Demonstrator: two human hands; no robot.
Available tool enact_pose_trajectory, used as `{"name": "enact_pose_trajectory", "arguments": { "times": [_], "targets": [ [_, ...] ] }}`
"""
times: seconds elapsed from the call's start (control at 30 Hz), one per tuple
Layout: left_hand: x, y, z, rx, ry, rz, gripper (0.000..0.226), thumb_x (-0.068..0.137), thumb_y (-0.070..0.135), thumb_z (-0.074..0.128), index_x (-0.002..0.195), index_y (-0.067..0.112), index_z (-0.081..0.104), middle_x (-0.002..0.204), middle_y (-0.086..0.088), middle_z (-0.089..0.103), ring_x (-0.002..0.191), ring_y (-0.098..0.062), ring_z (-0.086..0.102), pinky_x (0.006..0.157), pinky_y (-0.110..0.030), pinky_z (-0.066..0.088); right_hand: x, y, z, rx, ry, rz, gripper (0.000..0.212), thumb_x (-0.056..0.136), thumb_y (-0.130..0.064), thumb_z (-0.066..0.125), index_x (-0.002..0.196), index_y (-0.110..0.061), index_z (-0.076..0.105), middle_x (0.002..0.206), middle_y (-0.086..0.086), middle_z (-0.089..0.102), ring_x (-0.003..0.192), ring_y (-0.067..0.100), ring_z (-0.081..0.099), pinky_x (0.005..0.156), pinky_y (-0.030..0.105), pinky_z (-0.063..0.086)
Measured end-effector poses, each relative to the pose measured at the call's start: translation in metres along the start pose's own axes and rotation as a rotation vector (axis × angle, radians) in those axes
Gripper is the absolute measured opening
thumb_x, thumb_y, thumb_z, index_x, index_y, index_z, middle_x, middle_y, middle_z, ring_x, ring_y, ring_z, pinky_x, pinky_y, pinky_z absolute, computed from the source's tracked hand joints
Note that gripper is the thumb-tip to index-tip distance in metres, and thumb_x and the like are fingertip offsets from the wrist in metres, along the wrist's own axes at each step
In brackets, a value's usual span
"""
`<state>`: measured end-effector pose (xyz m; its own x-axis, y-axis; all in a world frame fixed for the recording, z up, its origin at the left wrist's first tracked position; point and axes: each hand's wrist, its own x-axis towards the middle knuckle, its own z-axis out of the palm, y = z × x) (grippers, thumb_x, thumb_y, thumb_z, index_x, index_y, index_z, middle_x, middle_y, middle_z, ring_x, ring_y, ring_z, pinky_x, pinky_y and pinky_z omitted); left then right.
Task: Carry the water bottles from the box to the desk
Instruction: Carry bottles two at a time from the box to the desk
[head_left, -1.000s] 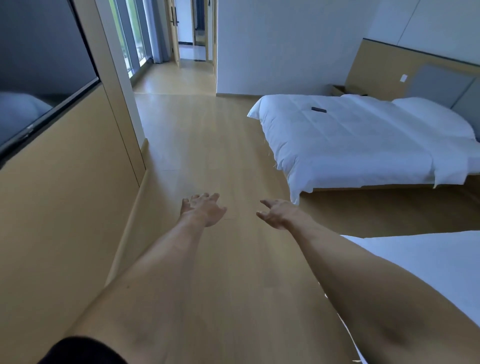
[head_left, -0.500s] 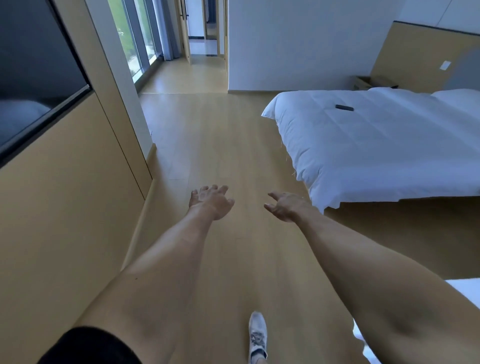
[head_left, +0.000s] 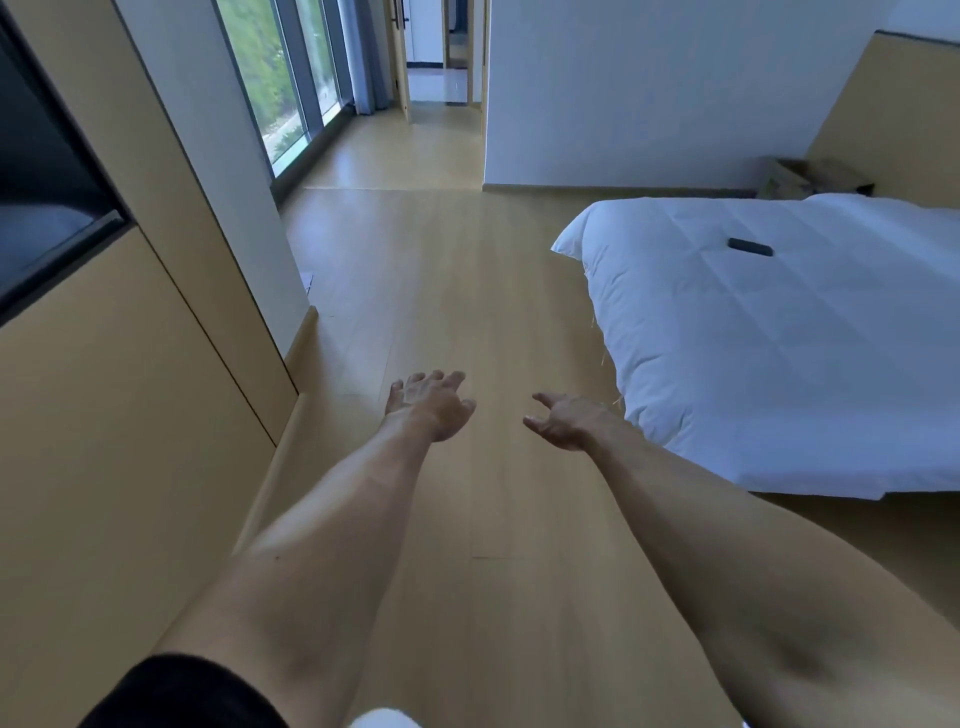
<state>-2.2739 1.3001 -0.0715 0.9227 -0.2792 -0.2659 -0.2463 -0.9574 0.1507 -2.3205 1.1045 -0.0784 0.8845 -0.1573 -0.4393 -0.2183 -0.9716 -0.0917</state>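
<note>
Two bare arms reach out in front, over a long wooden floor (head_left: 441, 291). The left hand (head_left: 431, 402) is held out with its back up. Its fingers are loose and a little spread, and it holds nothing. The right hand (head_left: 563, 421) is just beside it, with a small gap of floor between them. Its palm is turned toward the left hand, its fingers are a bit bent and apart, and it holds nothing too.

No water bottles show anywhere — not in the hands, not on the floor. A brown cardboard box (head_left: 810, 179) sits far off in the right corner, behind the bed and against the tan wall panel. Its flaps look open, but it is too far away to tell what is inside. No desk shows.

A big bed (head_left: 779, 364) with a white cover fills the right side. A small dark flat thing (head_left: 750, 247) lies on top of it, well away from the hands. On the left is a tan wall (head_left: 104, 441) with a dark screen (head_left: 36, 171) set in it. Farther back is a tall window (head_left: 280, 73) with green outside — and past it an open doorway (head_left: 441, 52). A black sleeve (head_left: 187, 696) shows at the bottom, on the left arm.
</note>
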Motion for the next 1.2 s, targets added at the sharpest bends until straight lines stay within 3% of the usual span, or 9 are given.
{"name": "enact_pose_trajectory", "arguments": {
  "times": [0.37, 0.67, 1.2],
  "targets": [
    [0.213, -0.029, -0.034, -0.021, -0.046, 0.043, 0.054, 0.104, 0.046, 0.035, 0.156, 0.03, 0.03, 0.16, -0.003, 0.036, 0.144, -0.03, 0.035, 0.117, -0.046, 0.026, 0.189, -0.007, -0.082, -0.012, 0.01, 0.039, 0.062, 0.101, -0.058, 0.034, 0.157, -0.034, 0.022, 0.159, 0.003, 0.034, 0.143, 0.025, 0.037, 0.114, 0.042, 0.035],
    [0.418, -0.064, -0.111, 0.0, -0.045, 0.105, 0.055, 0.104, 0.046, 0.036, 0.156, 0.03, 0.031, 0.159, -0.003, 0.038, 0.144, -0.029, 0.034, 0.117, -0.046, 0.027, 0.352, -0.042, -0.19, -0.001, 0.017, 0.112, 0.06, 0.102, -0.056, 0.034, 0.156, -0.034, 0.022, 0.158, 0.0, 0.036, 0.143, 0.023, 0.037, 0.11, 0.041, 0.033],
    [0.69, -0.068, -0.181, 0.053, -0.02, 0.119, 0.056, 0.103, 0.051, 0.035, 0.155, 0.032, 0.03, 0.158, -0.001, 0.037, 0.145, -0.028, 0.033, 0.118, -0.048, 0.024, 0.62, -0.035, -0.299, 0.009, 0.039, 0.095, 0.062, 0.101, -0.057, 0.035, 0.156, -0.035, 0.021, 0.156, 0.005, 0.035, 0.141, 0.028, 0.037, 0.112, 0.045, 0.035]
  ]
}}
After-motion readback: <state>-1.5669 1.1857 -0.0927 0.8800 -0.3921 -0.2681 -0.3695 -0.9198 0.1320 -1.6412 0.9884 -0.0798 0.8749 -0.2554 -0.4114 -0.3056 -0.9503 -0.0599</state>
